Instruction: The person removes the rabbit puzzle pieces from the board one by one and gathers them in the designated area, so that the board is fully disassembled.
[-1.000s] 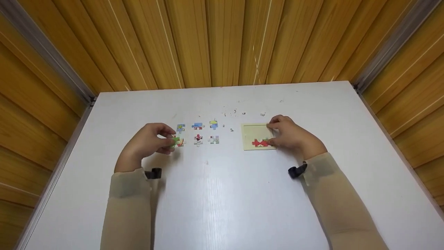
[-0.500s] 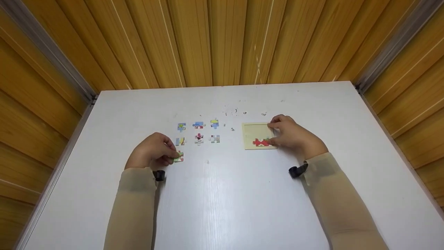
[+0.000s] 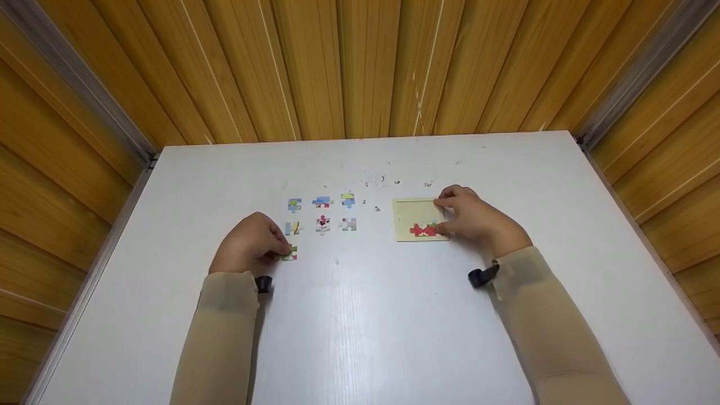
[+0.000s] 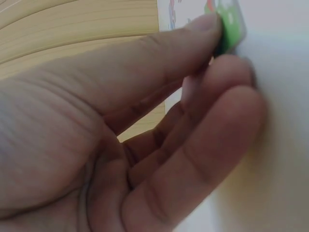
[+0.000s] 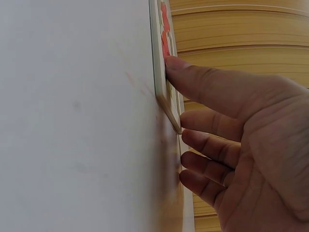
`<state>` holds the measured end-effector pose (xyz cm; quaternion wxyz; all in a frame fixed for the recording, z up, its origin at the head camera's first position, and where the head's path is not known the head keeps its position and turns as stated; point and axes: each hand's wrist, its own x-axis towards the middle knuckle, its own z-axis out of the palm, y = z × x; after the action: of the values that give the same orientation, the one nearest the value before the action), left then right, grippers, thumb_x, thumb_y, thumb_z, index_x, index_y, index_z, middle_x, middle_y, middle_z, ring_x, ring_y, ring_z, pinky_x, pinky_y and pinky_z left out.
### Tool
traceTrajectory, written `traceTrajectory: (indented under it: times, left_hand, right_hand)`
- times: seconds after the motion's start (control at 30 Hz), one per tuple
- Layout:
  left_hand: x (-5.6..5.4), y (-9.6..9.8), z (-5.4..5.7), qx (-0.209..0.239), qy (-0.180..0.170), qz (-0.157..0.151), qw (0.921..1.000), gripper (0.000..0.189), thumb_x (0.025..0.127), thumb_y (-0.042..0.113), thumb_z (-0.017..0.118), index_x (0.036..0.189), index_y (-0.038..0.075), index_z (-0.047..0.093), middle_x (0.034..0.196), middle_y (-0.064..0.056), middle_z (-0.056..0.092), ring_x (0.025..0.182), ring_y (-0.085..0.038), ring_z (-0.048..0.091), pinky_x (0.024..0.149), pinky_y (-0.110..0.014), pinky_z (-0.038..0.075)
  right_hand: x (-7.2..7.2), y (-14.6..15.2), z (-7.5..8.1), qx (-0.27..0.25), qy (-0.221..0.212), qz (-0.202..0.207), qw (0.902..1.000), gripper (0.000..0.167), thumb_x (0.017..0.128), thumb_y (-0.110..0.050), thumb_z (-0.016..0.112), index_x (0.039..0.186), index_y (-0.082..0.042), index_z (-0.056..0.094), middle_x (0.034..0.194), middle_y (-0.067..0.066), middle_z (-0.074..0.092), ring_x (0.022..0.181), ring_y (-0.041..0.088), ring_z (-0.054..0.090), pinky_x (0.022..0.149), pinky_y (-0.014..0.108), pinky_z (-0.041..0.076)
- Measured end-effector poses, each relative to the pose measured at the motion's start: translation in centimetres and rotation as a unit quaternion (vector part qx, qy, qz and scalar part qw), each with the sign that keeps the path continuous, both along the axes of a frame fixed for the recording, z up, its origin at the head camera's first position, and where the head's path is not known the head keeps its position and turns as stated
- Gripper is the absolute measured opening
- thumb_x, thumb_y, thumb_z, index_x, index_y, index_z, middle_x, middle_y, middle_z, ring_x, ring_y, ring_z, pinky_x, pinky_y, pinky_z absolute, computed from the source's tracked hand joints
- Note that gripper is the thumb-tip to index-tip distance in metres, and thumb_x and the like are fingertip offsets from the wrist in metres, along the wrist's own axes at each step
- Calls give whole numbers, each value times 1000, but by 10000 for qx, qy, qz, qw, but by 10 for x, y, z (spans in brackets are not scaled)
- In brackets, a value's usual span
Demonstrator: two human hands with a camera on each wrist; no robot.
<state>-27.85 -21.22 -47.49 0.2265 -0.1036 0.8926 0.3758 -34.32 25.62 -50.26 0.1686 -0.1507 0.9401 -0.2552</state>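
My left hand [image 3: 251, 241] pinches a green puzzle piece [image 3: 291, 256] between thumb and fingers, low at the table surface. In the left wrist view, the thumb lies over the green corner of that piece [image 4: 233, 26]. Just beyond it, several other pieces lie in two rows, among them a yellow-and-blue one [image 3: 292, 228] and a red-and-white one [image 3: 323, 224]. My right hand [image 3: 475, 216] holds the right side of a pale wooden puzzle tray [image 3: 400, 222]. Its thumb presses on the joined red pieces [image 3: 422, 230] in the tray's near part; the fingers touch the edge.
The white table [image 3: 360, 315] carries small dark marks and specks [image 3: 382, 180] behind the pieces and tray. Yellow wood-look panels [image 3: 360, 67] stand behind the table and at both sides. A black wrist strap mount [image 3: 482, 277] sits on the right sleeve.
My left hand has brought the green piece toward me, from over the yellow-and-blue piece to a spot in front of it on the table. The right hand stays on the tray.
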Motion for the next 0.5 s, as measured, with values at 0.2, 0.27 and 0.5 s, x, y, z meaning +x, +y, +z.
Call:
traceTrajectory:
  times: [0.2,0.27,0.5]
  left_hand:
    - [1,1,1,-111,80,-183,9997,10,90,10,95,92,6,86,92,-10,77,85,-25,66,73,-34,57]
    - [2,1,2,-27,117,-78,9999,8,90,7,93,93,6,86,96,-11,77,89,-27,65,73,-33,56]
    - [8,16,15,-53,531,75,9985,21,98,16,87,117,9,80,117,-15,77,90,-29,67,68,-34,56]
  right_hand:
    - [-1,2,1,106,218,229,9994,75,101,-25,85,165,0,55,168,23,44,161,44,34,136,65,31]
    - [-1,2,1,101,175,224,9995,75,101,-24,85,165,0,54,168,22,43,161,44,33,136,64,31]
    - [0,3,1,80,99,167,9998,76,102,-24,84,166,0,53,170,23,41,162,44,32,137,65,29]
